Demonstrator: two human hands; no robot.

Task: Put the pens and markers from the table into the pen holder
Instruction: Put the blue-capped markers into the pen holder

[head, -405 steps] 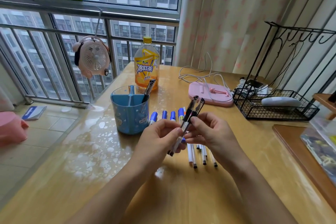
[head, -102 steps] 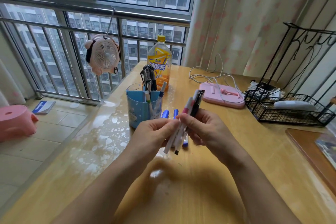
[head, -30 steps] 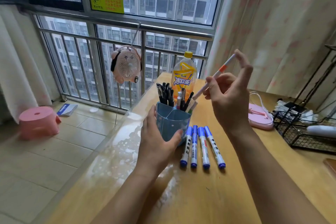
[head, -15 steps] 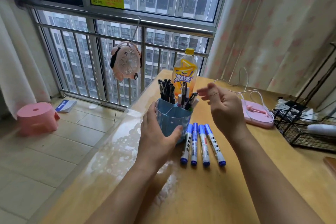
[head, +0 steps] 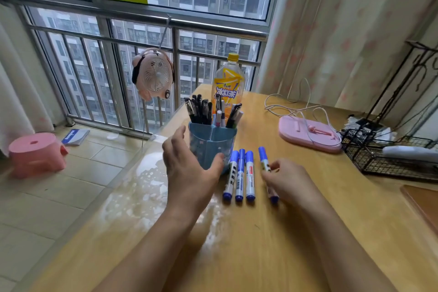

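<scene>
A blue pen holder (head: 214, 143) stands on the wooden table (head: 248, 244), holding several black pens (head: 199, 109) and a few other pens (head: 233, 114). My left hand (head: 189, 168) wraps around the holder's near side. Three blue-capped markers (head: 240, 176) lie side by side just right of the holder. A further blue marker (head: 263, 159) lies to their right, and my right hand (head: 288, 180) is closed around its lower half, fingers pinching the barrel while it rests on the table.
An orange drink bottle (head: 227, 87) stands behind the holder. A pink phone stand (head: 308, 134) with a white cable sits to the right, beside a black wire basket (head: 388, 156). A pink fan (head: 154, 73) hangs on the window rail. The table's left edge drops to the floor.
My right hand dropped the orange-banded pen into the holder, then came down to the table and closed on the rightmost blue marker. My left hand stays on the holder.
</scene>
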